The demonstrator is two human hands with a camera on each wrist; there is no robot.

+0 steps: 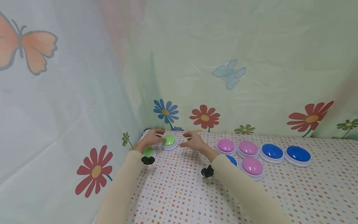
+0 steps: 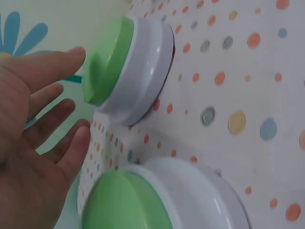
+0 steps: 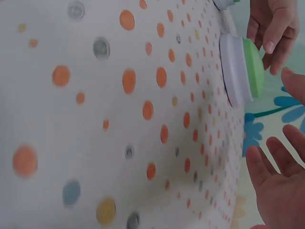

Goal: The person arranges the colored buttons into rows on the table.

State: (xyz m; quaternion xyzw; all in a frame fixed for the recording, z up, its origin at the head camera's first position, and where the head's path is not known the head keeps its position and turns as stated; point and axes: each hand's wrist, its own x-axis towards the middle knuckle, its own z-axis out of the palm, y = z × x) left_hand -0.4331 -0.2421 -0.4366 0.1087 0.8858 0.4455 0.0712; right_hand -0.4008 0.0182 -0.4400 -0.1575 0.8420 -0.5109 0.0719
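Two dome push buttons with light green tops and white bases stand at the back left of the table. My left hand (image 1: 152, 138) hovers by the farther green button (image 1: 169, 140), its fingers relaxed and apart. In the left wrist view, the thumb tip (image 2: 76, 55) is right beside that green dome. The nearer green button (image 2: 128, 202) sits below the left hand, partly covered by the wrist in the head view. On the other side of the farther button, my right hand (image 1: 194, 142) is held with loosely bent, spread fingers and nothing in them.
To the right are pink buttons (image 1: 248, 148) and blue buttons (image 1: 272, 151), in a row with a pink one (image 1: 252, 166) and a half-hidden blue one (image 1: 231, 160) in front. A dotted cloth (image 1: 173, 193) covers the table. Flowered curtains (image 1: 251, 46) hang behind and at left.
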